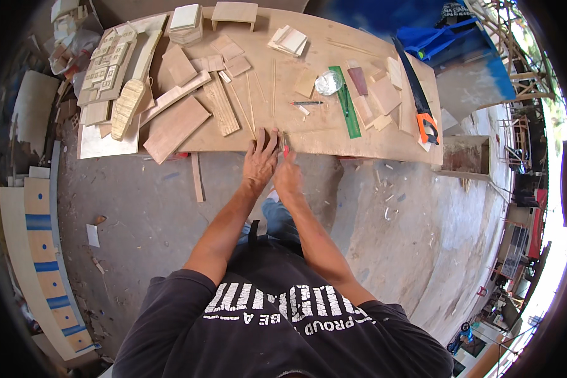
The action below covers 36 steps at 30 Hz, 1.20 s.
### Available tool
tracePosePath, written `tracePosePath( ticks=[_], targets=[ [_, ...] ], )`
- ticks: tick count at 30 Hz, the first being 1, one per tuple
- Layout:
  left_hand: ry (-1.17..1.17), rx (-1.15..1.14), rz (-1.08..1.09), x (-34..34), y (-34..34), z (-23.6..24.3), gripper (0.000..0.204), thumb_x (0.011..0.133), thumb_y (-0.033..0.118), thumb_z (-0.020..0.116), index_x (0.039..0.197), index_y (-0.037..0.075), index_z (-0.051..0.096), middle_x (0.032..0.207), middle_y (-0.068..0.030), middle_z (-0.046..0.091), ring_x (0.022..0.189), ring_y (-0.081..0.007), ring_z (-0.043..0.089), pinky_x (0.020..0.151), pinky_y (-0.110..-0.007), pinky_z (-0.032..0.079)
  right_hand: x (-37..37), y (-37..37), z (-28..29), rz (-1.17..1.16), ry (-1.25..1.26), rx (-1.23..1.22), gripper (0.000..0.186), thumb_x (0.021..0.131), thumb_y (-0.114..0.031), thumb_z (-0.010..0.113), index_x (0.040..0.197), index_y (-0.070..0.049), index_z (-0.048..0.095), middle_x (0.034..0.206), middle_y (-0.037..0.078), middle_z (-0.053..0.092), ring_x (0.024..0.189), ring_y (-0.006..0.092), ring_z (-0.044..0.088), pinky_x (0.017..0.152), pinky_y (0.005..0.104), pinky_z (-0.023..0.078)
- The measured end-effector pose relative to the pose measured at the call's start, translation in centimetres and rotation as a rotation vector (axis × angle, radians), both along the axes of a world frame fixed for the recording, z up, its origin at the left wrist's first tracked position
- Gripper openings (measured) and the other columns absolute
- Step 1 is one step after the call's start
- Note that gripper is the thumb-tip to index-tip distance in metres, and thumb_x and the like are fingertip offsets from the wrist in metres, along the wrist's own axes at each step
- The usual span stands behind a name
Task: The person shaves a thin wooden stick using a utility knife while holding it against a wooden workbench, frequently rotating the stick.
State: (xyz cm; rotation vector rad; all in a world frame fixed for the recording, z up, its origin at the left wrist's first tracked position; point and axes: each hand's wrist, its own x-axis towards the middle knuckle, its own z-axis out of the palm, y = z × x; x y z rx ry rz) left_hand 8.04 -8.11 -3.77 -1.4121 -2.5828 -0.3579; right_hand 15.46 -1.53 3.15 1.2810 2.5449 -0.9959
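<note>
My left hand (262,157) lies at the table's front edge, fingers stretched forward and slightly apart, pressing on the wood. Beside it, my right hand (288,176) is closed round a small red-handled knife (285,150), its thin metal blade pointing away over the edge. The right hand is slightly blurred, and whatever lies under the blade is too small to make out. Thin wooden sticks (244,104) lie just beyond my left fingers. Farther right are a pencil (306,103), a green ruler (346,104) and a round silvery dish (328,82).
Wood boards (177,129) and blocks crowd the table's (309,140) left half, beside a wooden model with small windows (110,66). An orange-handled handsaw (427,126) lies at the right end, near wood offcuts (383,94). Scraps litter the concrete floor (390,239).
</note>
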Motion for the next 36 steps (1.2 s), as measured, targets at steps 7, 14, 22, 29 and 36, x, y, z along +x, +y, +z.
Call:
tracePosePath(
  ticks=[7, 14, 22, 29, 36],
  targets=[
    [0.007, 0.066, 0.001, 0.0, -0.2, 0.0, 0.05, 0.093, 0.022, 0.052, 0.141, 0.008, 0.053, 0.156, -0.0067, 0.036, 0.139, -0.036, 0.037, 0.099, -0.048, 0.042, 1.4, 1.6, -3.4, 0.006, 0.036, 0.063, 0.037, 0.095, -0.014, 0.053, 0.124, 0.002, 0.037, 0.088, 0.037, 0.066, 0.086, 0.0546, 0.065, 0.074, 0.0622, 0.052],
    [-0.002, -0.09, -0.01, -0.7, -0.1, 0.8, 0.052, 0.095, 0.022, 0.052, 0.144, 0.007, 0.049, 0.157, -0.0041, 0.034, 0.139, -0.0336, 0.036, 0.101, -0.047, 0.042, 1.1, 0.9, -2.9, 0.026, 0.11, 0.115, 0.035, 0.097, -0.015, 0.051, 0.125, 0.0, 0.037, 0.083, 0.037, 0.065, 0.081, 0.055, 0.064, 0.071, 0.0642, 0.05],
    [-0.003, -0.119, -0.027, -0.9, -0.4, 1.1, 0.052, 0.093, 0.021, 0.052, 0.143, 0.007, 0.051, 0.154, -0.0045, 0.036, 0.138, -0.0329, 0.037, 0.1, -0.044, 0.043, 0.9, 0.3, -2.2, 0.047, -0.024, 0.088, 0.034, 0.097, -0.015, 0.052, 0.123, 0.0, 0.036, 0.087, 0.035, 0.067, 0.085, 0.0522, 0.067, 0.074, 0.0594, 0.054],
    [0.079, -0.104, -0.062, -1.1, -0.2, 0.5, 0.05, 0.093, 0.02, 0.053, 0.141, 0.007, 0.054, 0.152, -0.0073, 0.038, 0.137, -0.0347, 0.037, 0.098, -0.044, 0.043, 1.5, 0.5, -2.5, 0.041, 0.067, 0.079, 0.031, 0.097, -0.016, 0.052, 0.12, -0.001, 0.039, 0.081, 0.037, 0.065, 0.082, 0.0549, 0.064, 0.071, 0.062, 0.052],
    [0.116, -0.1, -0.098, -1.7, 0.0, 1.5, 0.047, 0.093, 0.02, 0.053, 0.136, 0.004, 0.057, 0.152, -0.0091, 0.037, 0.134, -0.036, 0.038, 0.096, -0.043, 0.043, 0.9, 1.6, -2.9, 0.051, 0.169, 0.086, 0.032, 0.095, -0.015, 0.054, 0.12, 0.0, 0.04, 0.084, 0.037, 0.065, 0.082, 0.0551, 0.064, 0.072, 0.0625, 0.052]
  ],
)
